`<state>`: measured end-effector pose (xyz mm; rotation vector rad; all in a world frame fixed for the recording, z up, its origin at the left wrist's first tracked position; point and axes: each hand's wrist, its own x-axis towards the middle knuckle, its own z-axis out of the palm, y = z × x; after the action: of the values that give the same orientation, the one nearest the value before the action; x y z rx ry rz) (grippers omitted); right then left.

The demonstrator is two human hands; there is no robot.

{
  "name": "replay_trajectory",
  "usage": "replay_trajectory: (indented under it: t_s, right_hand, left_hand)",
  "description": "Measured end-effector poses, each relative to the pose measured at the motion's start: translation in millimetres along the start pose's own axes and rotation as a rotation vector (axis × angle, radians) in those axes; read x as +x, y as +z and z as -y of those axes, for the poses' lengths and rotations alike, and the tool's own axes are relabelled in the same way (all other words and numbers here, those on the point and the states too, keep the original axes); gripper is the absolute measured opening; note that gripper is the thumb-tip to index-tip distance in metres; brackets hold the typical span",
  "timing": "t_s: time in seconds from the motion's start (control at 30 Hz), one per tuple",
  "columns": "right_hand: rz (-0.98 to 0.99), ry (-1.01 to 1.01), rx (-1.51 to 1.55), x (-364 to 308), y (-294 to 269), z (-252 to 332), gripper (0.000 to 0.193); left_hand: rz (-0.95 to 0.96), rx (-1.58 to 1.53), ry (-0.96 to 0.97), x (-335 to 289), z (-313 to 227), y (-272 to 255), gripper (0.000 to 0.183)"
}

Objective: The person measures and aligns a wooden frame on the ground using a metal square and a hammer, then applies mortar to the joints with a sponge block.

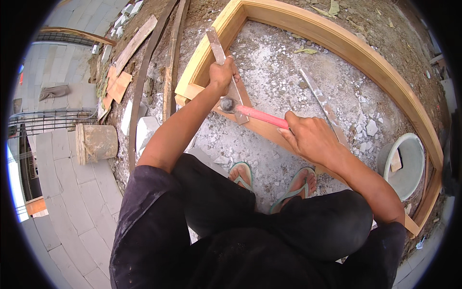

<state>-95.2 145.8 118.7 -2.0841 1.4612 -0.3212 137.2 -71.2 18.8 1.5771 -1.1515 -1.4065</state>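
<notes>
My left hand [222,77] is closed around a narrow wooden strip [217,47], which lies slanted across the near-left corner of a large wooden frame [317,23]. In my right hand [312,138] is a hammer [262,116], gripped by its pinkish-red handle. The dark, whitened hammer head is over the strip's lower part, just below my left hand; whether it touches the wood I cannot tell. The frame lies on the ground, its long near rail [274,133] passing under the strip and in front of my feet.
Inside the frame, a second pale strip [317,94] lies on rubble-strewn ground, and a pale round tub [409,166] stands at the right. To the left are long planks [172,62], a dirty bucket [98,143], white block pieces [146,130] and grey block stacks [86,192].
</notes>
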Motion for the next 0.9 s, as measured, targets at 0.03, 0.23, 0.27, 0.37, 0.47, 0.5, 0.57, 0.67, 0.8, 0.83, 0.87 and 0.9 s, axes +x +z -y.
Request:
replay_trajectory:
  t_s: [0.03,0.23,0.27,0.37,0.47,0.5,0.57,0.67,0.8,0.83,0.87,0.9]
  right_hand:
    - [0.062,0.041,-0.12,6.3,-2.9,-1.9,0.034]
    - [-0.245,0.2,-0.088,-16.7,1.1,-27.8,0.034]
    - [-0.307,0.26,-0.068,-25.8,9.5,-37.4,0.034]
    - [-0.422,0.425,0.004,-53.3,27.7,-61.4,0.033]
    - [-0.491,0.572,0.012,-72.0,27.6,-79.8,0.033]
    - [-0.499,0.614,-0.036,-73.3,27.2,-83.7,0.034]
    - [-0.497,0.669,-0.059,-73.4,25.2,-94.0,0.032]
    - [-0.475,0.728,-0.059,-73.1,21.7,-105.7,0.032]
    - [-0.319,0.782,-0.116,-71.8,14.0,-116.9,0.031]
    - [-0.278,0.823,-0.155,-72.4,11.8,-126.2,0.031]
    - [-0.291,0.815,-0.172,-74.3,13.5,-135.9,0.031]
    - [-0.306,0.811,-0.185,-73.6,15.1,-148.3,0.031]
  left_hand:
    - [-0.03,0.005,-0.007,0.3,-4.1,-0.2,0.036]
    - [-0.048,0.012,-0.026,-2.9,-24.6,3.5,0.036]
    - [-0.076,-0.035,-0.083,-1.9,-26.3,4.6,0.036]
    - [-0.063,-0.07,-0.084,1.0,-16.3,3.3,0.036]
    - [-0.209,0.002,-0.071,6.0,-10.6,9.4,0.035]
    - [-0.214,0.007,-0.073,10.1,-8.7,5.1,0.035]
    - [-0.176,0.016,-0.06,13.6,-6.8,6.3,0.032]
    - [-0.206,-0.009,-0.017,6.7,-2.8,5.0,0.03]
    - [-0.201,-0.014,-0.047,13.6,-1.0,-5.6,0.027]
    - [-0.206,0.025,-0.045,10.3,-11.0,4.5,0.024]
    - [-0.203,0.064,-0.05,7.6,-11.9,13.0,0.022]
    - [-0.193,0.052,-0.044,11.9,-13.6,14.4,0.023]
